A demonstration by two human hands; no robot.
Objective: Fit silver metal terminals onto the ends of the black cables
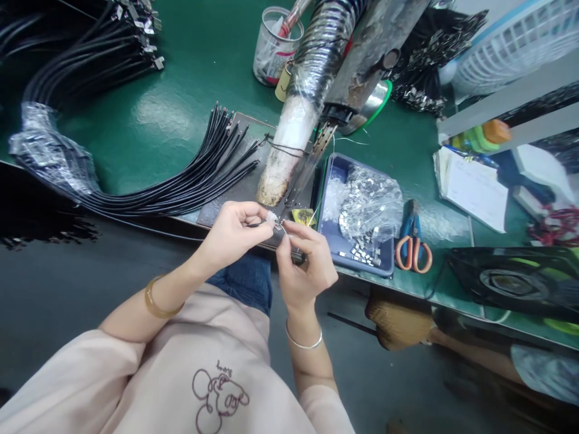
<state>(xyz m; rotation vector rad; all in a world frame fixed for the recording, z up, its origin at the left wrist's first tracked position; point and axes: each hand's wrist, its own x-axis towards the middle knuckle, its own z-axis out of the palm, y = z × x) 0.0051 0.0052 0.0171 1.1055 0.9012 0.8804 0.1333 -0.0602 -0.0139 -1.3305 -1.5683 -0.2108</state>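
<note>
**Both hands pinched at the cable tip, under the wrapped nozzle**

Your left hand (233, 232) has its grip pressed together on the end of 1 thin black cable (254, 225), thumb and forefinger closed just short of the tip. Your right hand (304, 265) meets it from the other side, its grip pinching a small metal piece (279, 226) right at that same tip; the piece is too small to tell its shape. The 2 hands touch or nearly touch at the fingertips, held just above the near edge of the green desk (181, 90).

Position: the cable tip sits directly below the lower end of the plastic-wrapped hose (294, 132) and beside the thin metal tool (312, 160) slanting down next to it.

Surroundings:
- Left of your hands, a fanned bundle of black cables (199, 172) lies across the desk, ends pointing up and right.
- Right of your hands, a blue tray (357, 265) holds a clear bag of small metal clips (371, 202), with loose ones in the tray's near corner.
- Just right of the tray, orange-handled scissors (412, 244) lie flat.
- At the back, a clear plastic cup (274, 45) stands upright.
</note>
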